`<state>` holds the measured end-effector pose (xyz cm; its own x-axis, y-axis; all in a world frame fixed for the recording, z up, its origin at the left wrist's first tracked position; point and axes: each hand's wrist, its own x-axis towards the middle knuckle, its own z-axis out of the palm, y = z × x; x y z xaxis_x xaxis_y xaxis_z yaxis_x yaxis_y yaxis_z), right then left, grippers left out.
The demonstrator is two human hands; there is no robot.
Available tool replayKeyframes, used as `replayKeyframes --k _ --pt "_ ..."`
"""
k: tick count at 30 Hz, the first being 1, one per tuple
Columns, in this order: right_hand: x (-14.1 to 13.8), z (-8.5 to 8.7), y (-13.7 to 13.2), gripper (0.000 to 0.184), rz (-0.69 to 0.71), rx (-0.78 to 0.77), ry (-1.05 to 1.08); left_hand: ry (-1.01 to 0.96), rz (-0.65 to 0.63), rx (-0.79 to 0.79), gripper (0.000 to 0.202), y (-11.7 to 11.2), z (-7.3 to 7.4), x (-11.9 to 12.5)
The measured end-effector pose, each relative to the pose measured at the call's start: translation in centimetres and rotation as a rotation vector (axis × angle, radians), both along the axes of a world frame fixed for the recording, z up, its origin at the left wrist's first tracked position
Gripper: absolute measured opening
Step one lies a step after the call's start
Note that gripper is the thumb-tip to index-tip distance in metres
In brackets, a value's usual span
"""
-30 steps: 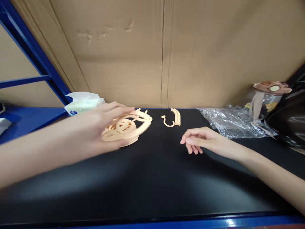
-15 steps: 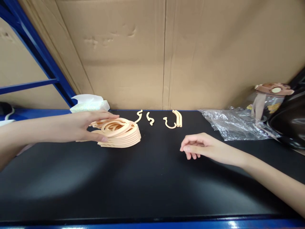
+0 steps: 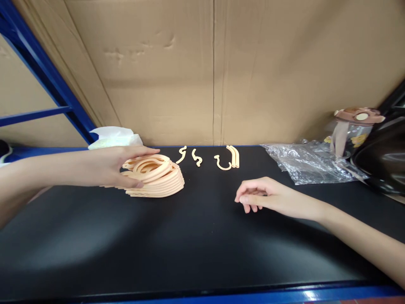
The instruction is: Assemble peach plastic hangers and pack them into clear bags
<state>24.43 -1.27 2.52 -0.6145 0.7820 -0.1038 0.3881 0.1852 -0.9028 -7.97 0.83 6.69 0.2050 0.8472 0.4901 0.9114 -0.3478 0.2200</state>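
Note:
At the left, a stack of peach-coloured curved plastic pieces that look like clothes-hanger parts [image 3: 158, 188] lies on the black table [image 3: 190, 245]. My left hand [image 3: 118, 166] rests over its left side, fingers extended along the back and thumb at the front, touching the upper pieces. The hand hides that end of the stack. My right hand [image 3: 256, 193] hovers over the table to the right, empty, with loosely curled fingers and the thumb near the index fingertip. Behind lie two small S-shaped pieces [image 3: 182, 154], [image 3: 196, 158], a hook-shaped piece [image 3: 222, 166] and several curved strips [image 3: 233, 157].
A tissue pack [image 3: 115, 137] sits behind my left hand. Crumpled clear plastic [image 3: 316, 164] lies at the back right, beside a drink bottle [image 3: 351, 131] and a shiny black object [image 3: 384, 156]. Cardboard [image 3: 158, 84] lines the back, and a blue metal frame [image 3: 47, 71] stands left.
The view has shifted slightly. The top pieces of the stack sit a little differently under my left hand. My right hand has barely moved.

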Motion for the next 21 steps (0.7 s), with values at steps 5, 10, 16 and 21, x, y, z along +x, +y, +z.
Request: replayKeyframes --k 5,10,16,21 --pt "0.0 0.0 0.0 0.028 0.007 0.007 0.005 0.043 -0.022 -0.055 0.072 0.8 0.9 0.2" --pt "0.0 0.0 0.0 0.029 0.012 0.006 0.003 0.319 -0.205 -0.413 0.081 2.8 2.9 -3.4" --pt "-0.1 0.1 -0.1 0.029 0.028 0.122 -0.08 0.314 -0.305 -0.26 0.078 1.5 2.6 -1.1" --pt "0.8 -0.8 1.5 0.026 -0.089 0.694 -0.371 0.299 -0.283 -0.13 0.053 -1.6 -1.3 7.5"
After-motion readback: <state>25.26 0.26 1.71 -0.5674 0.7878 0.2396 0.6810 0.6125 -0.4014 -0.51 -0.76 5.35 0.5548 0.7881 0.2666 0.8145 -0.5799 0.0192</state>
